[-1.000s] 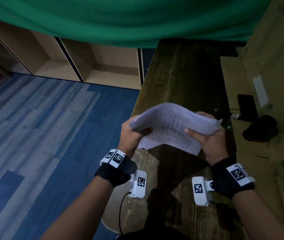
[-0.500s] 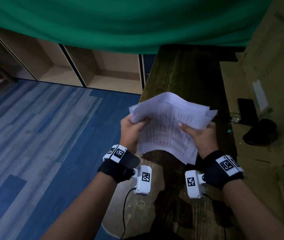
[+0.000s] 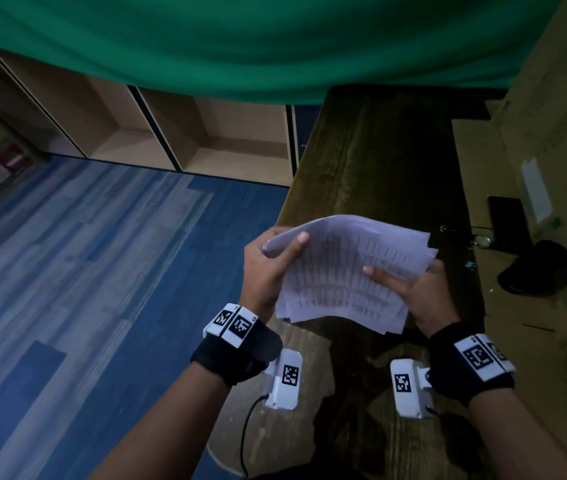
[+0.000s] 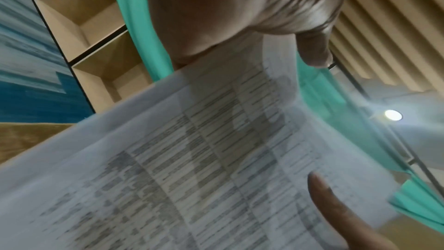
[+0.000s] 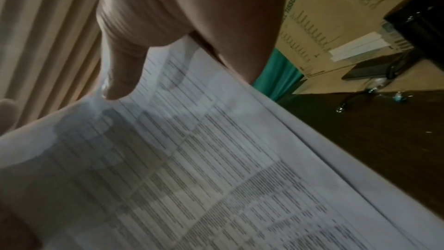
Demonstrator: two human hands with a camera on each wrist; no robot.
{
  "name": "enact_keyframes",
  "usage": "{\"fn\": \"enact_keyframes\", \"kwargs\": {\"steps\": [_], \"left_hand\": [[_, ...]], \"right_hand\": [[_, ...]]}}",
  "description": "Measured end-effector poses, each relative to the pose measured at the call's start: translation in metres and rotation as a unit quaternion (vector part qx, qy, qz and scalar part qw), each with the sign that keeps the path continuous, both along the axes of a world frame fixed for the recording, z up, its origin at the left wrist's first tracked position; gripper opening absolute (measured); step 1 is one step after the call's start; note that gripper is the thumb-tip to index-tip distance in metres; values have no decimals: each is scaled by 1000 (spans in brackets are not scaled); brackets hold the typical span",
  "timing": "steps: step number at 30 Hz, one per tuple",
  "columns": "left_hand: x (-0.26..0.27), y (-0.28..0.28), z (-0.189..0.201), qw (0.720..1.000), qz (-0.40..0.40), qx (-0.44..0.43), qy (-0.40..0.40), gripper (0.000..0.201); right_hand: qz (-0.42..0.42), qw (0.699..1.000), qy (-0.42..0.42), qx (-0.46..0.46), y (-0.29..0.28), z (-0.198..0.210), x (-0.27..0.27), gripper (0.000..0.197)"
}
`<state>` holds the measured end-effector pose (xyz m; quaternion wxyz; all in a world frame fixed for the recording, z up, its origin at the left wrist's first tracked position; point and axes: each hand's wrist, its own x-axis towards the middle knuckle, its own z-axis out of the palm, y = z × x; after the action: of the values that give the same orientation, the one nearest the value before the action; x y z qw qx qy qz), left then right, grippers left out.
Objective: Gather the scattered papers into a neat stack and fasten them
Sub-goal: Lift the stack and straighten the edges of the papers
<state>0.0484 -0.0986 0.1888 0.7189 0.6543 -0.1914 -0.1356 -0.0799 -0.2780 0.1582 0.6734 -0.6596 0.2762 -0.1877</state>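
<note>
Holding the printed papers [image 3: 344, 271] up over the wooden table's [image 3: 379, 161] near end, left hand [image 3: 264, 271] pinching the left edge, right hand [image 3: 413, 289] gripping the right. Edges uneven; could slip and fan out. Binder clip [image 3: 448, 229] waiting far right.

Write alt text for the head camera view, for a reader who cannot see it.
Two hands hold a loose stack of printed papers above a dark wooden table: the left hand grips its left edge, the right hand its right side. The sheets' edges are uneven and nothing fastens them yet. Blue flooring and a green curtain lie beyond.
</note>
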Motion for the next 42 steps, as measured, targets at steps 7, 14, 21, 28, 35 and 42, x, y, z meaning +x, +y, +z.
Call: {"fn": "enact_keyframes", "kwargs": {"steps": [7,14,21,28,35,42], "left_hand": [[3,-10,-2,996,80,9,-26,50],[3,-10,0,996,72,40,-27,30],[2,-6,-3,998,36,41,-26,20],[7,-6,-5,998,35,47,-18,16],[15,-4,-1,997,-10,44,-55,9],[35,13,18,996,-74,48,-20,12]], "right_hand": [[-33,997,-62,-6,11,27,7,63],[-107,993,-36,18,11,30,17,45],[-94,995,-35,-12,12,28,19,49],[-89,992,-67,-67,15,23,15,42],[-59,993,47,-93,3,5,12,41],[-23,947,15,-321,-14,57,12,16]]}}
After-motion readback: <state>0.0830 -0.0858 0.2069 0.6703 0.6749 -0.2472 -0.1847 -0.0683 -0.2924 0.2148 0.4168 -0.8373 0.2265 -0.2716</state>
